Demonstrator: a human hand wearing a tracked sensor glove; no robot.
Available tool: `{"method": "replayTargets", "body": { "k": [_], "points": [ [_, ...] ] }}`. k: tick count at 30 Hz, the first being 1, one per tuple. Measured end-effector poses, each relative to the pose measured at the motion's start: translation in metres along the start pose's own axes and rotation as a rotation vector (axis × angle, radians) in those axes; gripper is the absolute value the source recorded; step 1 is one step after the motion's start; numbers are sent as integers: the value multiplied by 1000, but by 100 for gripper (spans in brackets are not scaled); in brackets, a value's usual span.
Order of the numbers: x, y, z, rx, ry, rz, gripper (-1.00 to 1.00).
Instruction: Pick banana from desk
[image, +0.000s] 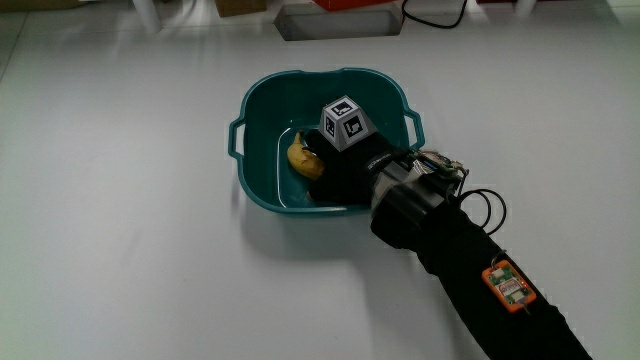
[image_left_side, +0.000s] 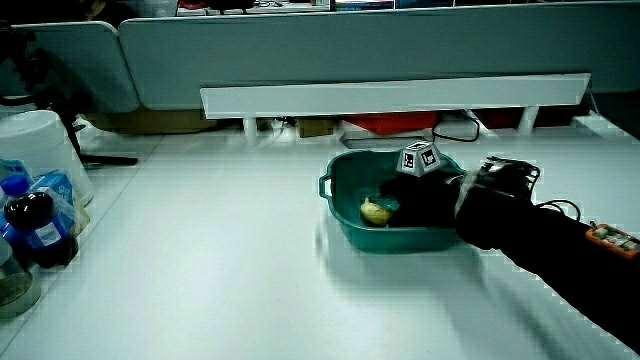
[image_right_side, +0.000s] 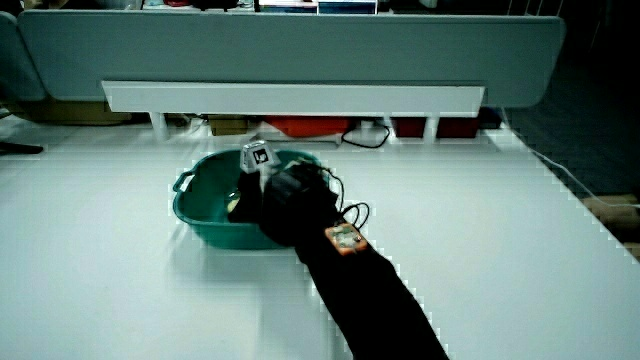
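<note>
White bench (image: 120, 230) with a teal plastic two-handled tub (image: 262, 95) on it, my black-gloved hand (image: 345, 165) reaching into the tub, yellow banana (image: 303, 159) inside the tub against the hand, I cannot tell whether the fingers are apart or clamped.

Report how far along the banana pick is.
Done: the hand has reached into the teal basin and sits against the banana. In hand: closing a grasp, though the fingers are hidden. Left: lifting the banana, which lies on the basin floor in a side view.

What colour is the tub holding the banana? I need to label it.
Teal, a blue-green, clearest in the main view: tub, banana.
</note>
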Motion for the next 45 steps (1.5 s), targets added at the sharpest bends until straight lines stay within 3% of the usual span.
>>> {"method": "replayTargets", "body": {
  "k": [1,3,9,11,15,17,19,20,21,24,29,30,33,38,45],
  "points": [
    [0,-1,1,20,-14,-19,0],
    [0,2,-4,-9,-17,-16,0],
    [-2,7,-12,-37,-56,-52,29],
    [-3,12,-16,-76,-63,-44,38],
    [-3,11,-14,-74,-59,-44,57],
    [-4,11,-13,-48,-72,-59,67],
    [-7,12,-13,-57,-92,-72,76],
    [-9,10,-11,-51,-100,-52,81],
    [-9,10,-11,-44,-116,-80,86],
    [-9,10,-11,-39,-110,-65,100],
    [-10,9,-9,-12,-125,-70,100],
    [-9,10,-10,-35,-108,-59,100],
    [-9,7,-5,3,-102,-53,100],
    [-6,8,-5,-16,-95,-56,100],
    [-1,2,5,34,-76,-50,100]
  ]
}}
